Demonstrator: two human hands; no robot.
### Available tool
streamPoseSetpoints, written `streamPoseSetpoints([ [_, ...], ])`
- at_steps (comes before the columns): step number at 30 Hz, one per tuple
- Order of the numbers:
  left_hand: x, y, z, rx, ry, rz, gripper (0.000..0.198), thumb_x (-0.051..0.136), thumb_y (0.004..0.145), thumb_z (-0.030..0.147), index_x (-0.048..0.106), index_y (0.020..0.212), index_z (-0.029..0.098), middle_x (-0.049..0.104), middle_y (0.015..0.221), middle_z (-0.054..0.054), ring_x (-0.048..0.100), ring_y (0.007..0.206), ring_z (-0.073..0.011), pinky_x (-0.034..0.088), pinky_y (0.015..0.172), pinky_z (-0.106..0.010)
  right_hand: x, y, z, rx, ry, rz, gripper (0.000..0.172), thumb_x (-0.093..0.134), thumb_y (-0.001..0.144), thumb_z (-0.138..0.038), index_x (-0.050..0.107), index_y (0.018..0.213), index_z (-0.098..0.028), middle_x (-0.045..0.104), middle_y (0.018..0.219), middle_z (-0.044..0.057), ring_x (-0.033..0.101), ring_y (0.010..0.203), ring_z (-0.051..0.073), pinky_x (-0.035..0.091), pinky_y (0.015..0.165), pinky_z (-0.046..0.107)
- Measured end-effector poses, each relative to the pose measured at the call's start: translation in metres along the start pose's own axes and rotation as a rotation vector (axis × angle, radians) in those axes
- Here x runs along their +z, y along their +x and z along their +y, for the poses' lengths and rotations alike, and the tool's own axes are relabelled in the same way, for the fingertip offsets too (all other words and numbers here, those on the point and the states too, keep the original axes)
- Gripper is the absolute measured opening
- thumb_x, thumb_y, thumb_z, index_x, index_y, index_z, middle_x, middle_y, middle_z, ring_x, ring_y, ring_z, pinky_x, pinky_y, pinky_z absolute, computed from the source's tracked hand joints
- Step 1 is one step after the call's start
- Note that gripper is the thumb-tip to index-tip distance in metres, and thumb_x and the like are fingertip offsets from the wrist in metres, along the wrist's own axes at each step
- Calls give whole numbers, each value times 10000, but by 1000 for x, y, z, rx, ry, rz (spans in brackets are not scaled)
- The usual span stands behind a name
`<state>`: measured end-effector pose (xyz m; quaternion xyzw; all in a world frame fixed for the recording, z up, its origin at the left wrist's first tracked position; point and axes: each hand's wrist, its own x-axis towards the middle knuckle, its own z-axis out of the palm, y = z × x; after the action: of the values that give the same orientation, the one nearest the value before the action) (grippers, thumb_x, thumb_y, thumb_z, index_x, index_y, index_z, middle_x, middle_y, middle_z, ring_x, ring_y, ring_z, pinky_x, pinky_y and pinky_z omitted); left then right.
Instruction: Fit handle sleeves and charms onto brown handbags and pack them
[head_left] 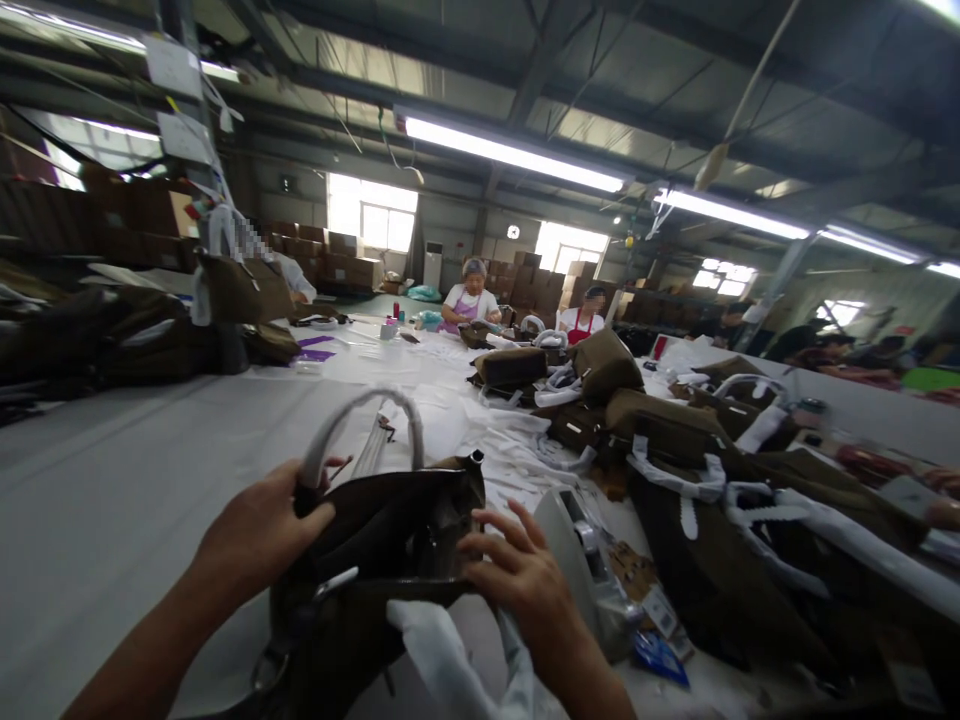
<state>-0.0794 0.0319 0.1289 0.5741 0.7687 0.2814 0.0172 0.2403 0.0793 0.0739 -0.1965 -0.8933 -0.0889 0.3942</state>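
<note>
An open dark olive handbag (390,495) stands before me on the white table, its mouth facing up and its dark lining showing. One wrapped handle (367,397) arches up at the far side; white wrapping (435,640) hangs over the near side. My left hand (262,525) grips the bag's left rim at the foot of the far handle, thumb on the near side and fingers partly hidden behind. At the right end of the mouth, my right hand (521,570) has its fingers spread and bent, fingertips touching the rim.
Right of the bag stands a grey tape dispenser (574,550), with a blue packet (660,658) beside it. Several olive bags with wrapped handles (697,480) are heaped on the right. Dark bags (112,330) lie at left by a post. Co-workers (471,298) sit across the table.
</note>
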Motion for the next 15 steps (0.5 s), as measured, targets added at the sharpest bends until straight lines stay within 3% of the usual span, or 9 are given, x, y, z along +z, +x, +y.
streamPoseSetpoints([
  [3,11,-7,-8,172,-120,10,441,580,819,339,735,1228,279,721,1333,-56,677,1211,-345,551,1004,-437,15,-13,23,-7,-16,23,148,691,931,-118,730,877,-251,691,1341,38,554,1369,234,518,1109,417],
  [5,12,-11,-5,341,-217,-24,440,571,826,288,750,1227,279,651,1450,-42,564,1373,-340,462,1140,-452,24,-21,36,99,118,1,160,654,955,-138,763,896,-239,654,1399,72,558,1371,245,563,1056,372],
  [8,1,-14,7,534,-386,-366,324,550,935,273,776,1165,305,638,1472,-14,555,1395,-282,434,1173,-394,28,-23,52,244,368,-67,166,655,969,-214,794,879,-230,688,1350,93,600,1336,261,529,1098,404],
  [10,-9,-15,13,541,-426,-579,235,573,982,329,783,1086,308,643,1465,-12,579,1370,-262,460,1150,-370,23,-17,63,252,450,-92,162,674,960,-238,804,864,-224,704,1323,107,625,1309,265,515,1107,414],
  [11,-13,-16,14,537,-418,-626,187,623,967,348,776,1066,307,630,1478,-12,568,1380,-264,466,1144,-365,19,-13,68,258,473,-99,156,678,955,-236,807,869,-225,700,1330,110,632,1301,264,512,1106,415],
  [13,-17,-18,14,563,-366,-635,229,765,874,338,752,1102,322,600,1509,-4,537,1406,-268,474,1135,-348,13,-3,79,294,535,-114,136,689,940,-241,812,883,-230,691,1348,110,653,1272,263,522,1085,412],
  [15,-14,-20,12,636,-279,-518,443,864,763,246,733,1167,370,619,1487,25,543,1400,-262,480,1132,-336,11,6,89,354,610,-116,122,713,920,-279,813,865,-237,710,1318,99,687,1218,260,548,1038,398],
])
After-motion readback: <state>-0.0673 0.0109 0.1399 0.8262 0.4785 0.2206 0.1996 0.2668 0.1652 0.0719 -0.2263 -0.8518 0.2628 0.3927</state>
